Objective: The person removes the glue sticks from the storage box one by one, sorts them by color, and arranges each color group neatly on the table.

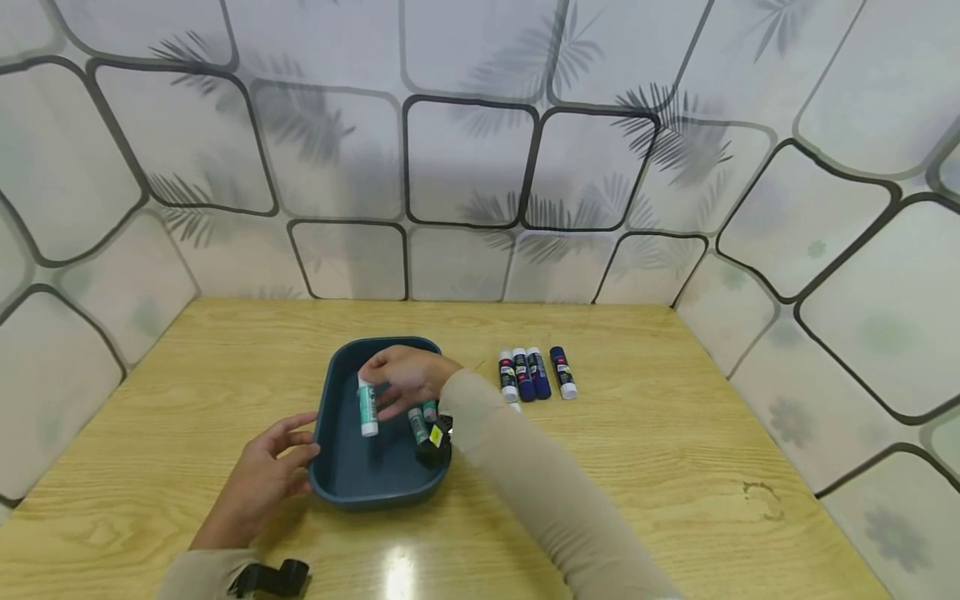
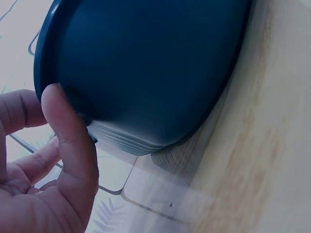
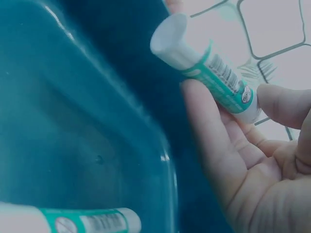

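My right hand (image 1: 408, 379) pinches a green-and-white glue stick (image 1: 367, 406) above the dark blue plastic bin (image 1: 378, 500). In the right wrist view the glue stick (image 3: 221, 80) is tilted between the thumb and fingers. My left hand (image 1: 270, 467) is at the bin's left side, and in the left wrist view its thumb and a finger grip the bin's rim (image 2: 43, 58). Two more green-labelled glue sticks, one of them a glue stick (image 1: 417, 425) near the right wall, lie in the bin, partly hidden by the right wrist and its camera.
Right of the bin, a row of navy-and-white glue sticks (image 1: 522, 375) lies on the wooden table (image 1: 675, 467). A single navy glue stick (image 1: 563, 372) lies slightly apart to their right. The right sleeve partly hides a white end near the row. Patterned wall panels (image 1: 465, 167) enclose the table's back and sides.
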`<state>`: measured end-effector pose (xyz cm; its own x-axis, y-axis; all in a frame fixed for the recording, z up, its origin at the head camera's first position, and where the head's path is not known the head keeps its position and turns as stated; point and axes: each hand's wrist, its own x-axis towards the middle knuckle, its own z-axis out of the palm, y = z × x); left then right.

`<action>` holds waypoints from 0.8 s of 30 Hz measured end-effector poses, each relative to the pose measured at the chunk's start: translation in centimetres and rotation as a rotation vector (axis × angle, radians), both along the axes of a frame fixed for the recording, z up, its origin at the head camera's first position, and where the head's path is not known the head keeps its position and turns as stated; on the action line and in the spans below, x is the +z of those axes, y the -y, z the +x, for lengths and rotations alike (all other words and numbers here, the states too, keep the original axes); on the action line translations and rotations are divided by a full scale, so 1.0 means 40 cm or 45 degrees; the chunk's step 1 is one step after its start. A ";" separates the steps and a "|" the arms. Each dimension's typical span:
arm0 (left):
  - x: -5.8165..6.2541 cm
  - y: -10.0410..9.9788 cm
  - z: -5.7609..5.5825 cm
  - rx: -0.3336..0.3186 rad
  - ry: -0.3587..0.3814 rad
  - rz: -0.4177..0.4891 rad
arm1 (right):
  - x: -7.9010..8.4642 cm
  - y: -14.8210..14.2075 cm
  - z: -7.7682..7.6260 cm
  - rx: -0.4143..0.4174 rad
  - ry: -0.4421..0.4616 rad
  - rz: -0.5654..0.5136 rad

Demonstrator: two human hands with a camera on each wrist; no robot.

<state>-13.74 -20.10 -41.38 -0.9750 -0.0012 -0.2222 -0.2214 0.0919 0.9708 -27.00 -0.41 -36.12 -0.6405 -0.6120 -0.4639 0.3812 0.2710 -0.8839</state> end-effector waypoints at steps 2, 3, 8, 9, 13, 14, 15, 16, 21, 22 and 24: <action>0.001 0.000 0.000 -0.002 0.002 -0.004 | 0.008 -0.009 0.000 -0.006 -0.013 -0.010; 0.002 0.000 0.000 -0.003 0.003 -0.005 | 0.013 -0.014 0.000 -0.003 -0.024 -0.012; 0.004 0.000 0.000 -0.005 -0.001 0.002 | 0.040 -0.041 0.001 0.014 -0.064 -0.029; 0.004 0.000 -0.001 -0.005 -0.004 0.006 | 0.046 -0.046 0.001 0.013 -0.069 -0.038; 0.006 0.000 -0.002 -0.009 -0.014 0.008 | 0.070 -0.072 0.002 0.006 -0.086 -0.066; 0.006 -0.001 -0.002 -0.009 -0.015 0.008 | 0.074 -0.078 0.001 0.000 -0.089 -0.067; 0.007 -0.001 -0.003 -0.009 -0.016 0.010 | 0.076 -0.085 0.000 0.000 -0.091 -0.074; 0.007 0.000 -0.003 -0.010 -0.018 0.012 | 0.078 -0.092 -0.001 -0.008 -0.092 -0.078; 0.002 0.001 -0.002 -0.009 -0.028 0.019 | 0.083 -0.135 -0.002 -0.048 -0.103 -0.109; 0.002 0.001 -0.002 -0.010 -0.029 0.017 | 0.085 -0.144 -0.001 -0.064 -0.109 -0.112; 0.000 0.002 -0.002 -0.010 -0.029 0.014 | 0.086 -0.164 -0.001 -0.088 -0.122 -0.119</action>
<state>-13.82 -20.18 -41.36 -0.9798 0.0091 -0.1997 -0.1982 0.0829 0.9766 -27.03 6.15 -32.67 -0.7215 -0.6023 -0.3416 0.3086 0.1619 -0.9373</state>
